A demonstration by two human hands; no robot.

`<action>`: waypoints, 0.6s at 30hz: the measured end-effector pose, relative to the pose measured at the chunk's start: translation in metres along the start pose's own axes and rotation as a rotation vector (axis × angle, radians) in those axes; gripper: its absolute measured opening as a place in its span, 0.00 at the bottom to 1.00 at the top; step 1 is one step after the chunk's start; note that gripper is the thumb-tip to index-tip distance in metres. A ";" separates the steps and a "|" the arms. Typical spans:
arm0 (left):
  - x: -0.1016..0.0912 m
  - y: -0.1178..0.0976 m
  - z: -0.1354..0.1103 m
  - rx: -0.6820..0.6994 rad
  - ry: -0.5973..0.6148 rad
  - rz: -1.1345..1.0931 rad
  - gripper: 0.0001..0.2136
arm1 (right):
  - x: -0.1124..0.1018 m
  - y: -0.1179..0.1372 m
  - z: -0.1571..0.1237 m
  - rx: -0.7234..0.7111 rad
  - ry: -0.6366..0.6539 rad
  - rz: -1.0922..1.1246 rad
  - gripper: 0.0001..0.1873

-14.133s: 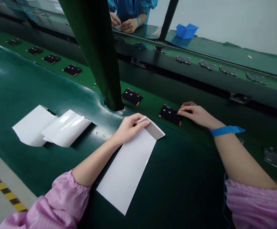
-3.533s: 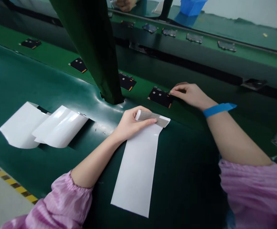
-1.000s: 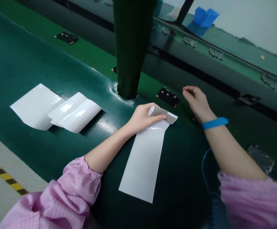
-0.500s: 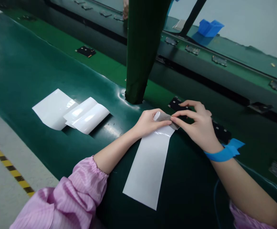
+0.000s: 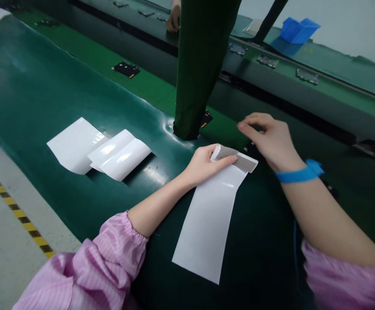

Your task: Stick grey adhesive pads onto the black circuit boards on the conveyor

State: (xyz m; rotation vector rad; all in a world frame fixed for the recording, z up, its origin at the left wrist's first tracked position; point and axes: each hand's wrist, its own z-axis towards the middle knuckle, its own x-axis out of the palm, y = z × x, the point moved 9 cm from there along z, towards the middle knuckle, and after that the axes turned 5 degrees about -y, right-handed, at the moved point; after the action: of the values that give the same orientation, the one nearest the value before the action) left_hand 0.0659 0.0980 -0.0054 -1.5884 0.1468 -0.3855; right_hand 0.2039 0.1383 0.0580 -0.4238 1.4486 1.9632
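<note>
My left hand (image 5: 208, 161) is closed on the top end of a long white strip of backing paper (image 5: 206, 224), its thumb lying across the front. That end is folded over and carries a grey-brown band (image 5: 247, 162); the lower part hangs toward me. Off to the upper right, apart from the paper, my right hand (image 5: 268, 137) holds its thumb and forefinger pinched together. Anything between those fingertips is too small to make out. A blue strap (image 5: 299, 173) circles the right wrist. Just below the right fingers a dark circuit board (image 5: 249, 149) is partly hidden.
Curled white sheets (image 5: 119, 157) lie on the green mat (image 5: 61, 86) to the left. A dark green post (image 5: 195, 73) stands ahead. Circuit boards (image 5: 125, 69) sit along the green line. At the far side are another person's hand (image 5: 173, 19) and a blue bin (image 5: 299, 30).
My right hand has left the paper's folded end and moved up and right. The grey-brown band is now uncovered. My left hand keeps its hold. Boards on the line have shifted.
</note>
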 end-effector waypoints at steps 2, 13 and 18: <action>0.000 -0.002 -0.001 0.013 0.002 0.031 0.09 | 0.027 -0.006 0.029 -0.049 0.076 -0.007 0.06; 0.004 -0.008 -0.001 0.087 0.051 0.146 0.08 | 0.082 -0.057 0.063 -0.042 0.174 -0.093 0.08; 0.004 -0.009 -0.002 0.112 0.046 0.169 0.08 | 0.079 -0.069 0.058 -0.028 0.190 -0.146 0.11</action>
State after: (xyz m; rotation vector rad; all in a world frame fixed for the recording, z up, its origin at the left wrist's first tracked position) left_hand 0.0674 0.0960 0.0043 -1.4454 0.2885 -0.2933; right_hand 0.1988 0.2287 -0.0202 -0.7245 1.4626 1.8693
